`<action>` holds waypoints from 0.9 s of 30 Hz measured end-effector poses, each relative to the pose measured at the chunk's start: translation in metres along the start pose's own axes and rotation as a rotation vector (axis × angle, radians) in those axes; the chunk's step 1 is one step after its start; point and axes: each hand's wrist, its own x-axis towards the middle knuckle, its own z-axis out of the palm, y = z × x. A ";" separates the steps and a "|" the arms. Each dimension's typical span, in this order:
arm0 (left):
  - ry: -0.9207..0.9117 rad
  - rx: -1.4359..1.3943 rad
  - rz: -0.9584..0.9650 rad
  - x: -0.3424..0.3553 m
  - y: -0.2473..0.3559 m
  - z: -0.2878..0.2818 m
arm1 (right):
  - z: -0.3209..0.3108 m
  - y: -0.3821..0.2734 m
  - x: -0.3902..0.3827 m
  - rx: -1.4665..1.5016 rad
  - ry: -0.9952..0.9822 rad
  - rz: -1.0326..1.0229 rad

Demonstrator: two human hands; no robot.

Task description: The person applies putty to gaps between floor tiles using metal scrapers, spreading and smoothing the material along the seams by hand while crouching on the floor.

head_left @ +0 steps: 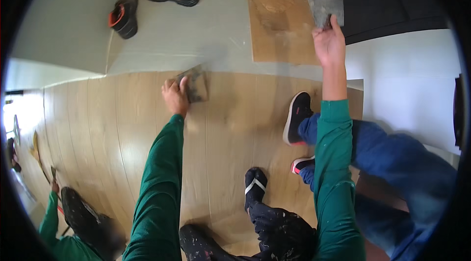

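My left hand (pixel 175 97) grips a square putty scraper (pixel 198 84) with a stained grey blade. That blade is held low over the wood-plank floor (pixel 230 109), close to where the planks meet a grey floor strip; I cannot tell whether it touches. Raised at the upper right, my right hand (pixel 330 43) holds a second putty scraper (pixel 327 3) by its lower end, thumb on the blade. A tan dab shows at this blade's far edge. Just left of it lies a brown board (pixel 282 40) smeared with tan paste.
Dark shoes with orange lining (pixel 125 13) sit on the grey floor (pixel 221 25) at the far left. A person in blue jeans (pixel 382 148) is at my right. At the lower left, another person's green sleeve (pixel 49 219) shows. A white panel (pixel 407 70) stands at the right.
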 end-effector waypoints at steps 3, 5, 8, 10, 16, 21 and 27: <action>0.099 0.052 -0.024 0.031 0.031 0.013 | 0.017 -0.021 0.098 0.034 -0.126 0.016; 0.068 0.163 -0.025 0.044 0.029 0.013 | 0.000 -0.015 0.141 0.141 -0.207 0.032; -0.033 0.177 -0.036 0.034 0.039 0.012 | -0.095 0.031 0.189 -0.023 0.199 0.085; -0.086 0.144 -0.019 0.033 0.046 0.024 | -0.170 0.059 0.221 -0.386 0.627 0.216; -0.094 0.207 -0.052 0.037 0.032 0.011 | -0.175 0.062 0.204 -1.480 0.239 -0.118; -0.117 0.198 -0.068 0.044 0.036 0.012 | -0.161 0.037 0.208 -2.210 -0.632 -0.481; -0.122 0.193 -0.062 0.041 0.033 0.017 | -0.182 0.061 0.231 -2.294 -0.716 -0.418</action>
